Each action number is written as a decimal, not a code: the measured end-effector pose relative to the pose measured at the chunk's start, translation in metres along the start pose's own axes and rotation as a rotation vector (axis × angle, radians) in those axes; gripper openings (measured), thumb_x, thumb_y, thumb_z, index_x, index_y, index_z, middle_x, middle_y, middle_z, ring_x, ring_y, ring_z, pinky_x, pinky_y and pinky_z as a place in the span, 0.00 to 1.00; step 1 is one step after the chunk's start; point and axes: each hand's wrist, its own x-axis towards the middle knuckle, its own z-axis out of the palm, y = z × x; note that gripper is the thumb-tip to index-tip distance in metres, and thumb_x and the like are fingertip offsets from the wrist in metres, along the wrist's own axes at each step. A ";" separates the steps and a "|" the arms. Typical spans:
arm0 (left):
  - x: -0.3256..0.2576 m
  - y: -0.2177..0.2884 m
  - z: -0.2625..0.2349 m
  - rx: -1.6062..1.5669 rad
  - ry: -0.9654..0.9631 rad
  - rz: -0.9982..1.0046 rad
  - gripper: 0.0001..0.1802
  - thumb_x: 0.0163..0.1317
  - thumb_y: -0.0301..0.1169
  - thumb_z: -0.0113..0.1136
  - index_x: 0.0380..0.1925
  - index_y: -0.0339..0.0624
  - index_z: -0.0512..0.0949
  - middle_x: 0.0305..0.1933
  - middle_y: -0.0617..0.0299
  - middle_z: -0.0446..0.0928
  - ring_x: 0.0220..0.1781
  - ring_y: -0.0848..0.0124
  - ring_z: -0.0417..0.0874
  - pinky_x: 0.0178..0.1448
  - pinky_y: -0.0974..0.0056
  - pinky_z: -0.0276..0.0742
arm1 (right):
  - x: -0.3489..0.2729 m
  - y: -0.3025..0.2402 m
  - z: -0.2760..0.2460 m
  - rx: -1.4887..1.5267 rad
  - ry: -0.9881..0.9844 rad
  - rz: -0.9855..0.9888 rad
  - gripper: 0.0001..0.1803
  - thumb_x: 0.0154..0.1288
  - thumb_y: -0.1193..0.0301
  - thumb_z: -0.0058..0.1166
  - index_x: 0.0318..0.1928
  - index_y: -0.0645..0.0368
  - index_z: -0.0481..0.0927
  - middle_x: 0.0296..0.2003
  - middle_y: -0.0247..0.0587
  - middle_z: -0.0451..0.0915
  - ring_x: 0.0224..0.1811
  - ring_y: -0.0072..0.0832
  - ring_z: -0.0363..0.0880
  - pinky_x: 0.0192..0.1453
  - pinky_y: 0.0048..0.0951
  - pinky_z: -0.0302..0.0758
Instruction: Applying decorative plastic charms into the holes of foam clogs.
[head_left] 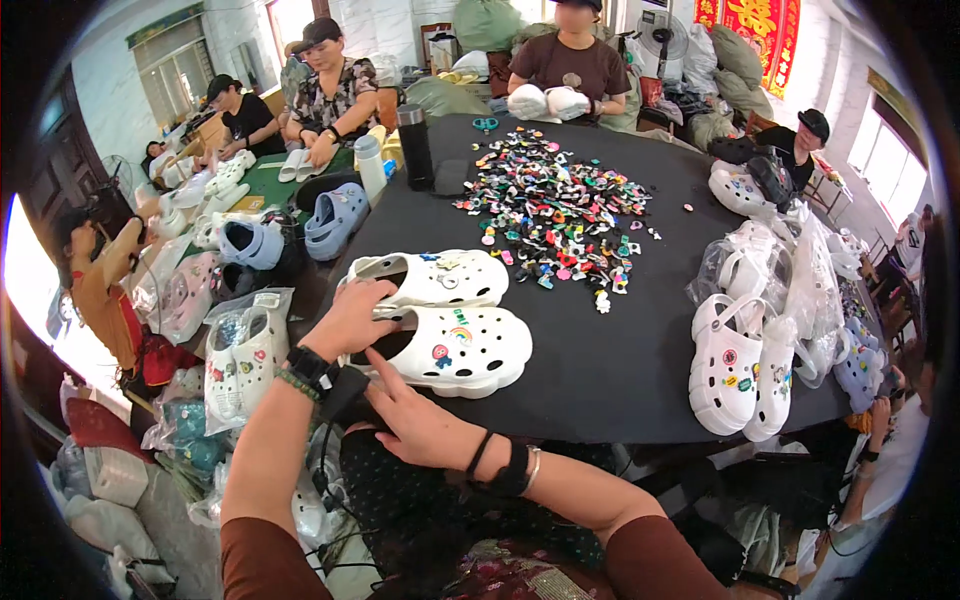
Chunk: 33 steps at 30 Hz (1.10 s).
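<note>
Two white clogs [480, 345] lie side by side on the black table, toes to the right, with colourful charms in their holes. My left hand [350, 318] is closed on the heel end of the clogs, its fingers over the rims. Partly stretched fingers of my right hand [425, 425] are at the near clog's heel, with nothing visible held in them. A black band and a green beaded bracelet circle my left wrist; dark bands and a bangle are on my right. Beyond the clogs spreads a large pile of small colourful shoe charms [560, 205].
White clogs [727, 370] and plastic-wrapped pairs line the right side. A dark bottle [413, 147] and a white bottle [369, 168] stand at far left, near blue clogs [335, 220]. A bagged pair [245, 360] is left of my arm. Other people work around the table.
</note>
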 end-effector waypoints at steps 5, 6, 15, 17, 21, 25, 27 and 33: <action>-0.002 0.018 -0.002 -0.060 0.175 0.060 0.22 0.48 0.31 0.68 0.44 0.39 0.75 0.47 0.52 0.77 0.55 0.52 0.73 0.62 0.54 0.64 | -0.018 0.010 -0.085 -0.002 -0.206 -0.093 0.16 0.63 0.70 0.57 0.51 0.60 0.77 0.45 0.49 0.80 0.46 0.45 0.80 0.53 0.43 0.76; -0.004 0.015 0.002 -0.080 0.211 0.040 0.22 0.47 0.29 0.68 0.44 0.39 0.75 0.47 0.52 0.77 0.55 0.52 0.73 0.61 0.54 0.64 | -0.019 0.011 -0.110 0.078 -0.206 0.015 0.13 0.64 0.69 0.58 0.48 0.59 0.79 0.37 0.48 0.82 0.41 0.43 0.82 0.49 0.41 0.78; -0.002 0.016 0.014 -0.083 0.304 0.030 0.19 0.47 0.22 0.64 0.41 0.42 0.73 0.41 0.57 0.75 0.55 0.54 0.71 0.67 0.48 0.54 | -0.030 0.127 -0.229 -0.363 0.469 0.422 0.06 0.59 0.74 0.60 0.35 0.64 0.81 0.28 0.41 0.83 0.28 0.27 0.81 0.35 0.28 0.77; -0.003 0.018 0.015 -0.084 0.310 0.023 0.19 0.47 0.22 0.64 0.41 0.42 0.73 0.41 0.56 0.75 0.55 0.54 0.71 0.67 0.48 0.54 | -0.029 0.153 -0.228 -0.441 0.438 0.476 0.08 0.57 0.70 0.61 0.33 0.62 0.82 0.28 0.45 0.84 0.30 0.37 0.83 0.36 0.35 0.78; -0.005 0.016 0.014 -0.081 0.296 0.003 0.20 0.45 0.21 0.63 0.42 0.41 0.74 0.44 0.53 0.75 0.56 0.52 0.71 0.67 0.49 0.56 | -0.021 0.180 -0.210 -0.522 0.410 0.643 0.11 0.56 0.66 0.64 0.30 0.62 0.81 0.26 0.45 0.83 0.30 0.38 0.82 0.37 0.35 0.77; -0.004 0.015 0.015 -0.072 0.309 0.009 0.20 0.44 0.19 0.61 0.41 0.40 0.74 0.44 0.53 0.75 0.56 0.52 0.71 0.66 0.50 0.57 | -0.019 0.197 -0.197 -0.530 0.424 0.675 0.14 0.55 0.63 0.67 0.32 0.61 0.80 0.28 0.49 0.82 0.35 0.46 0.82 0.40 0.43 0.78; -0.004 0.017 0.012 -0.075 0.284 -0.006 0.19 0.43 0.19 0.58 0.40 0.40 0.75 0.42 0.55 0.76 0.55 0.53 0.71 0.65 0.50 0.56 | -0.015 0.200 -0.192 -0.465 0.473 0.557 0.15 0.53 0.68 0.68 0.39 0.60 0.80 0.34 0.48 0.78 0.39 0.46 0.78 0.44 0.42 0.76; 0.000 0.017 0.015 -0.069 0.308 0.019 0.19 0.43 0.18 0.59 0.39 0.38 0.75 0.42 0.53 0.75 0.54 0.52 0.71 0.65 0.51 0.59 | -0.011 0.203 -0.179 -0.502 0.351 0.266 0.23 0.45 0.74 0.70 0.46 0.54 0.83 0.41 0.45 0.75 0.46 0.43 0.74 0.52 0.39 0.75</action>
